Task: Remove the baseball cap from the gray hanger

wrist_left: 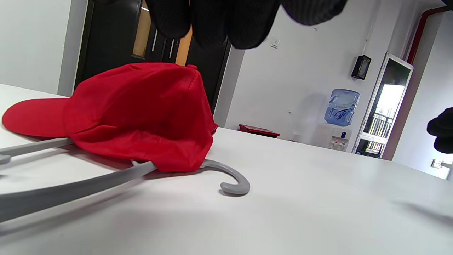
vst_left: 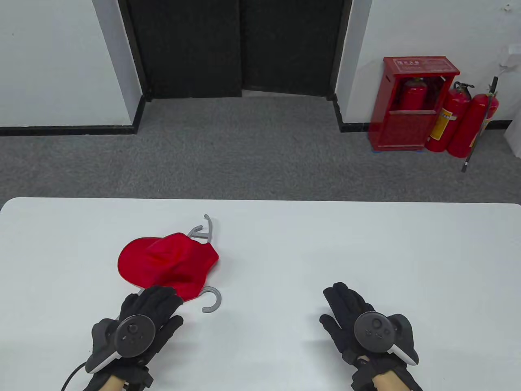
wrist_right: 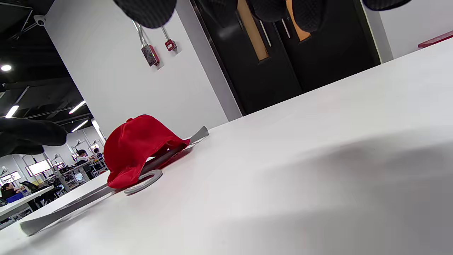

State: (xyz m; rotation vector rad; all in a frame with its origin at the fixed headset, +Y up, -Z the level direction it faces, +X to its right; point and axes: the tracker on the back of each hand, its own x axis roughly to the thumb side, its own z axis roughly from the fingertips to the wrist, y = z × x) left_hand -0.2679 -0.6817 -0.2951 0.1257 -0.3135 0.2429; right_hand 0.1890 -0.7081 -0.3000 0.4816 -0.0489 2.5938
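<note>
While the red baseball cap (vst_left: 169, 262) drapes the gray hanger (vst_left: 211, 300) at ten o'clock on the worktop (vst_left: 366, 244), left hand (vst_left: 140, 317) and right hand (vst_left: 360, 321), fingers loosely apart and empty, should pin the hook and lift the crown gently.

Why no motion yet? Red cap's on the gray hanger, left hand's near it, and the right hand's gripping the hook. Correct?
Not quite: the right hand grips nothing; the table view shows it apart from the gray hanger, over bare table. The red cap does sit on the hanger, with the left hand near it.

Black gloves (vst_left: 152, 305); grey trackers (vst_left: 134, 330) (round).
</note>
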